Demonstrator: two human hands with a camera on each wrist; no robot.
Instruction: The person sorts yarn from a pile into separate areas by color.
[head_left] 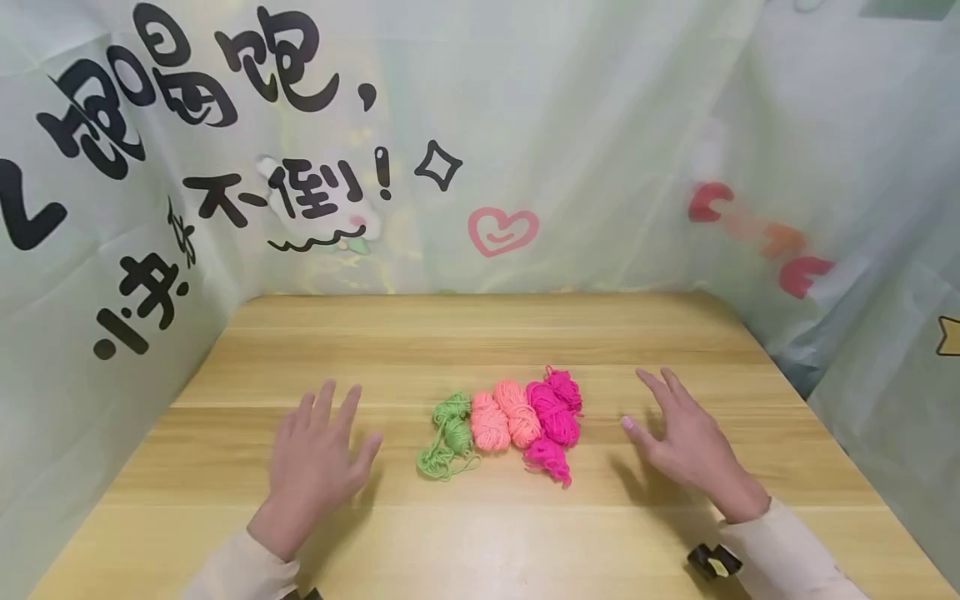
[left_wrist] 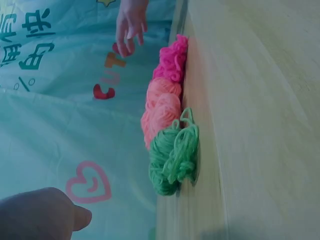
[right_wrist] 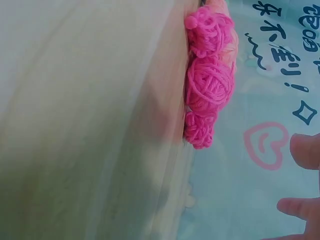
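Observation:
Bundles of yarn lie side by side on the table: green yarn (head_left: 453, 437) on the left, two salmon balls (head_left: 491, 422) in the middle, magenta yarn (head_left: 553, 414) on the right. My left hand (head_left: 311, 462) is held left of the green yarn, fingers spread, touching nothing. To the right of the magenta yarn, my right hand (head_left: 693, 446) hovers with its fingers apart and nothing in it. The left wrist view has the green yarn (left_wrist: 172, 157) nearest; the right wrist view has the magenta yarn (right_wrist: 210, 82) nearest.
The wooden table (head_left: 480, 533) reaches back to a printed curtain (head_left: 600, 150), which also hangs along the left and right sides. Both forearms wear light sleeves, and a black strap piece (head_left: 714, 562) sits by the right cuff.

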